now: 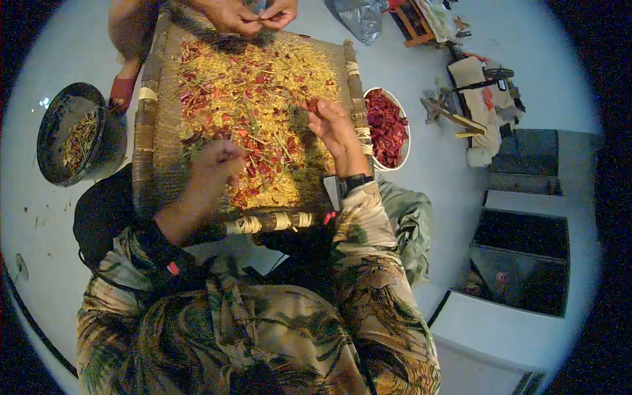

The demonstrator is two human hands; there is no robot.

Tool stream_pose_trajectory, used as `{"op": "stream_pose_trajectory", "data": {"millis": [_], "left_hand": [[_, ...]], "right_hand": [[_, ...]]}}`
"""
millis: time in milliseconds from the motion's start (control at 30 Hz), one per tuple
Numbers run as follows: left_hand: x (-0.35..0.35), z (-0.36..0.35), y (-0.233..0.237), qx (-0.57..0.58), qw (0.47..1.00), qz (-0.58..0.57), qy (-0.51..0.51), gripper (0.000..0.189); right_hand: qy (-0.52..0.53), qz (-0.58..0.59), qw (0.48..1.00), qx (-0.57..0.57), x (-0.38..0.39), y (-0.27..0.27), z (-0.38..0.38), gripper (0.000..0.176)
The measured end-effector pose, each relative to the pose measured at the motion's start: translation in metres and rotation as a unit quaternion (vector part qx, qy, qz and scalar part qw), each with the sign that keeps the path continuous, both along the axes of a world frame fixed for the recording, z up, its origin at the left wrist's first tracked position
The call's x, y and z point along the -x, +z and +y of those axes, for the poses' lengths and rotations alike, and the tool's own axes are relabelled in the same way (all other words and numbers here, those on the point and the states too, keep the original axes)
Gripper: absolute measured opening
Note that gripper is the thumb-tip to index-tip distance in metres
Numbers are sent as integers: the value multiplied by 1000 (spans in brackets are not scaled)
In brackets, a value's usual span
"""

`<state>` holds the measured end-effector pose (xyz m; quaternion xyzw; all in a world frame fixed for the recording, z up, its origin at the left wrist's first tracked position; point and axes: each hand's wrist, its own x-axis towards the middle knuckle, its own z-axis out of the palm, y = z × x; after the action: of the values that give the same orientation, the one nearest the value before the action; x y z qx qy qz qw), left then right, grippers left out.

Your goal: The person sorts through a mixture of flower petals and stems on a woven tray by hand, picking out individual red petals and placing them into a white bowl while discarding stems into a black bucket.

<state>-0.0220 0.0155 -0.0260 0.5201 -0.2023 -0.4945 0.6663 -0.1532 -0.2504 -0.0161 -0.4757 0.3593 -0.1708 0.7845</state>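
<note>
patterned garment (263,329); right fingers (325,107) pinching small dark-red flake (313,105); left fingers (227,151) blurred, can't tell grip

framed woven tray (143,128) | spread yellow seeds (288,191) | scattered red pieces (264,168) | thin stems (281,143)

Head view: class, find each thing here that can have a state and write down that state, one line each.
Tray, spread with yellow bits, red pieces and stalks
White bowl, well filled with red pieces
Black tub, partly filled with scraps
Left hand, over the tray, blurred, grip unclear
Right hand, pinching a red piece
Another person's hands, fingertips together
Wristband, worn on the right wrist
</note>
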Motion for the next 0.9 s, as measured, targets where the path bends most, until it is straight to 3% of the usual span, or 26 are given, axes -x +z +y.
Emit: {"op": "stream_pose_trajectory", "data": {"millis": [33, 133, 267, 367, 467, 500, 633, 667, 733, 767, 833, 900], "left_hand": [[1, 0, 1, -6, 1000, -16, 6, 14], [2, 0, 7, -31, 999, -41, 13, 14], [-1, 1, 2, -43, 999, -31, 3, 14], [1, 2, 2, -38, 999, -34, 4, 14], [-1, 1, 7, -47, 999, -26, -5, 14], [-1, 1, 7, -52, 998, -20, -9, 13], [0, 2, -1, -30, 999, -45, -8, 14], [0, 1, 3, -49, 997, -59, -8, 14], [1, 1, 4, -53, 997, -53, -1, 15], [1, 0, 1, -37, 999, -32, 7, 15], [1, -1, -6, -16, 1000, -6, 10, 15], [-2, -1, -11, -7, 1000, 5, 0, 15]], "right_hand": [[39, -50, 998, -17, 5, 2, -2, 16], [-14, -1, 1000, 12, 25, 14, -5, 18], [-121, -20, 980, 156, 70, 47, -14, 22], [-268, -222, 937, -28, 105, 43, -64, 30], [-352, -101, 930, 22, 114, 38, -67, 36], [-354, -72, 932, 7, 105, 45, -54, 30], [-76, 31, 992, 99, 85, 24, -30, 20], [-44, 113, 983, 141, 65, 33, -3, 23], [96, 161, 965, 185, 48, 18, 17, 26], [134, 208, 923, 295, 41, 3, 23, 26], [203, 289, 792, 497, 29, -29, 31, 27], [211, 332, 750, 531, 20, -38, 44, 27]]}}
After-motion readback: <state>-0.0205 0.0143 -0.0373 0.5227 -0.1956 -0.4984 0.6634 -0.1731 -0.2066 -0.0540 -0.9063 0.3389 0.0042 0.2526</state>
